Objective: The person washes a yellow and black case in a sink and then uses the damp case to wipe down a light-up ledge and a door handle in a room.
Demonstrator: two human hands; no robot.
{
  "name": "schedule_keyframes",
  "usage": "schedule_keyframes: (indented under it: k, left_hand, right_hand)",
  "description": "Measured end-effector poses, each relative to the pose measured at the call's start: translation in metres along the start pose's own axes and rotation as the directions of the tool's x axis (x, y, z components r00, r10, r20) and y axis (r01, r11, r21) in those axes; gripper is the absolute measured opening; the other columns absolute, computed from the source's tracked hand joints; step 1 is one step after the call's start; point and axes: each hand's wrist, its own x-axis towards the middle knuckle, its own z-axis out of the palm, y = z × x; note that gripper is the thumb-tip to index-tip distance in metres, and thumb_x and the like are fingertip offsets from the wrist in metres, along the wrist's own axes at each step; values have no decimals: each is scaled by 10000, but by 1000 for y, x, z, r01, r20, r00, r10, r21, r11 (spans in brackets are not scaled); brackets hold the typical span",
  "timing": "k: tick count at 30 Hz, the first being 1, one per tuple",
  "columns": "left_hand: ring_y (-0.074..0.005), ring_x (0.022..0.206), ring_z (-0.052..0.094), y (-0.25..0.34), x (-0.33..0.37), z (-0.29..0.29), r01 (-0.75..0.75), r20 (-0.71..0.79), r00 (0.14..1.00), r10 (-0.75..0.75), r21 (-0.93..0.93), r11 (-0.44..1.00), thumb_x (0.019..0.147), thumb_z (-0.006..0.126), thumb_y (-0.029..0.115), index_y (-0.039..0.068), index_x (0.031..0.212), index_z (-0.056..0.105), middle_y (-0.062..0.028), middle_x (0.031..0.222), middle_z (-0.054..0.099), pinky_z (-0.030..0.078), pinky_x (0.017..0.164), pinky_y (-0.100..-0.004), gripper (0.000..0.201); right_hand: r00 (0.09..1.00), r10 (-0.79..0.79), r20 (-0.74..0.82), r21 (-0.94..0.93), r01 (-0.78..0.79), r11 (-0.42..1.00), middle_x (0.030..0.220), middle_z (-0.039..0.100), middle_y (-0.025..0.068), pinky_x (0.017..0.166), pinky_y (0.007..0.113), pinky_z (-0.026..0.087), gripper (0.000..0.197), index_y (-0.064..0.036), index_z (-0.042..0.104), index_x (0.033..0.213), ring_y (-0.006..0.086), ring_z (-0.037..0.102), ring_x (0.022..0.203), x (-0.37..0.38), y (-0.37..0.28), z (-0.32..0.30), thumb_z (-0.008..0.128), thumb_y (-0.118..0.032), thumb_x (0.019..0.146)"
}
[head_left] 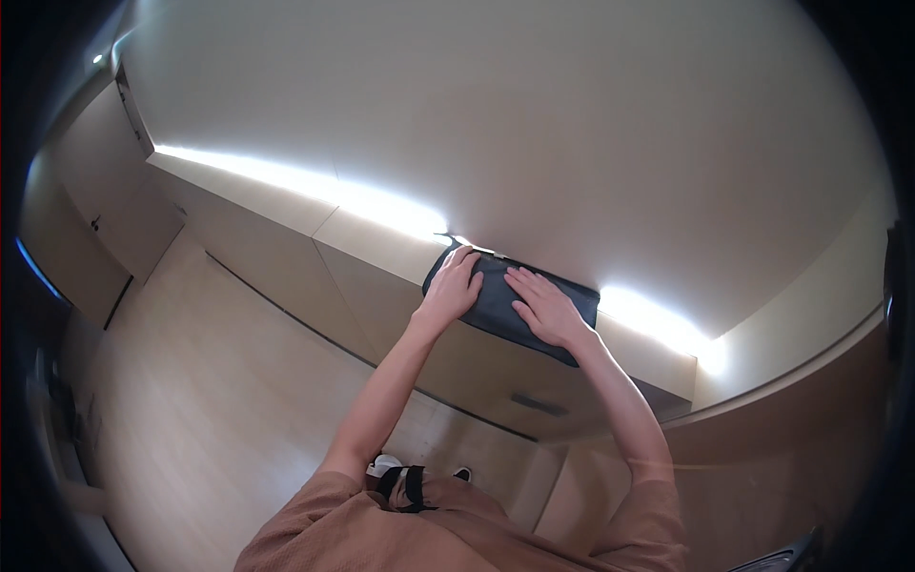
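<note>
A dark, flat fabric case or pouch [498,303] lies on the narrow light-coloured ledge [376,246] against the wall, its near edge reaching past the ledge's front. On its left end rests my left hand [452,286], palm down with the fingers stretched forward. My right hand [547,305] lies flat on the case's right half, fingers extended toward the wall. Neither hand grips it. A small light-coloured piece shows at the case's far edge; what it is I cannot make out. What may be inside the case is hidden.
Bright strip lighting [276,176] runs along the back of the ledge on both sides of the case. The pale wall [572,124] rises behind. A wooden floor [248,381] spreads below left, cabinet doors [114,181] stand at far left, and a curved brown panel [801,419] is at right.
</note>
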Motion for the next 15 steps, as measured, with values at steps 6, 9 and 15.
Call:
schedule_keyframes:
  k: [6, 9, 15]
  left_hand:
    - [-345, 1385, 422, -24, -20, 21, 68, -28, 998, -63, 240, 968, 956, 548, 328, 31, 1389, 524, -186, 1448, 500, 270, 1179, -470, 526]
    - [-316, 1439, 365, -49, -32, 43, 156, -50, 988, -149, 438, 886, 976, 478, 426, 38, 1462, 452, -162, 1501, 463, 133, 1221, -513, 622]
    - [-312, 1464, 322, -137, -10, 93, 239, -104, 970, -220, 572, 785, 978, 432, 465, -7, 1530, 301, -148, 1559, 389, 47, 1229, -535, 738]
  right_hand:
    - [996, -67, 56, -44, 70, 997, 1594, 333, 97, 1223, 409, 244, 540, -76, 340, 1526, 270, 300, 1477, 5, 20, 29, 386, -336, 1054]
    - [991, -96, 97, -38, 100, 994, 1602, 314, 102, 1225, 406, 238, 547, -73, 321, 1534, 270, 291, 1481, 12, 33, 57, 380, -333, 1056]
    - [984, -143, 103, -23, 146, 989, 1609, 295, 115, 1230, 402, 222, 566, -58, 302, 1538, 274, 274, 1488, 63, 72, 134, 376, -345, 1057]
